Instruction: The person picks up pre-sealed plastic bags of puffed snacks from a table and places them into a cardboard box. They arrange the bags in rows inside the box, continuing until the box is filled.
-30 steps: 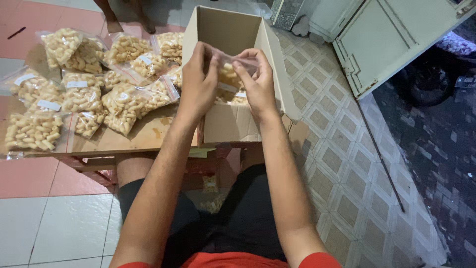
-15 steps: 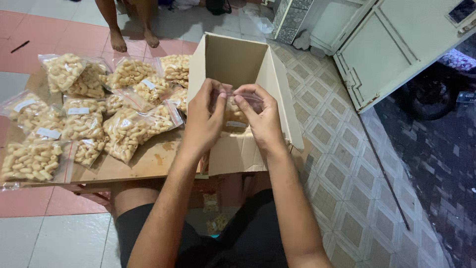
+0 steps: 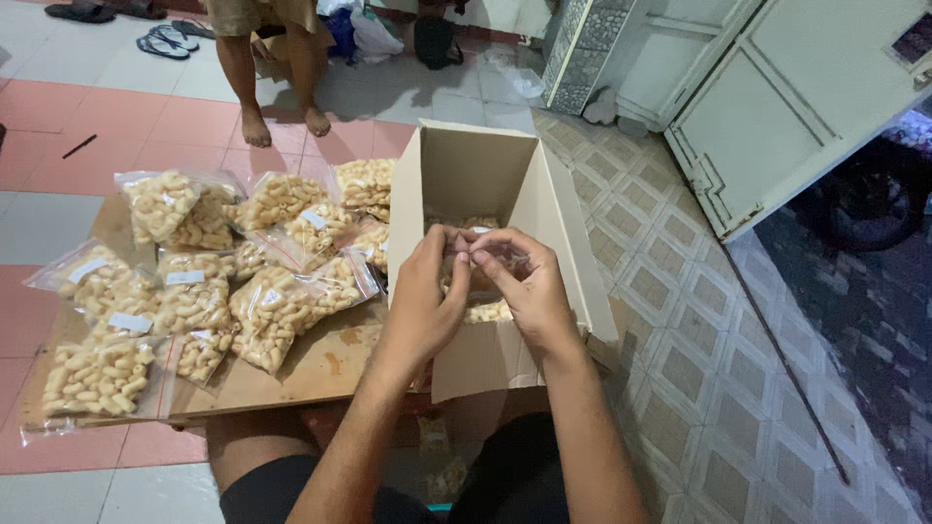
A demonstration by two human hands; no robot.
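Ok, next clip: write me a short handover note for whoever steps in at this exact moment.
Left hand and right hand: both pinch the top of one clear snack bag, held over the open cardboard box.
Done: some bags already lie inside the box.
Left: about a dozen filled bags lie on the wooden board to the left of the box.
Nearby: another person's bare feet stand beyond the board.

Box (image 3: 485, 364) top open; snack bags (image 3: 223, 281) crowd board left.
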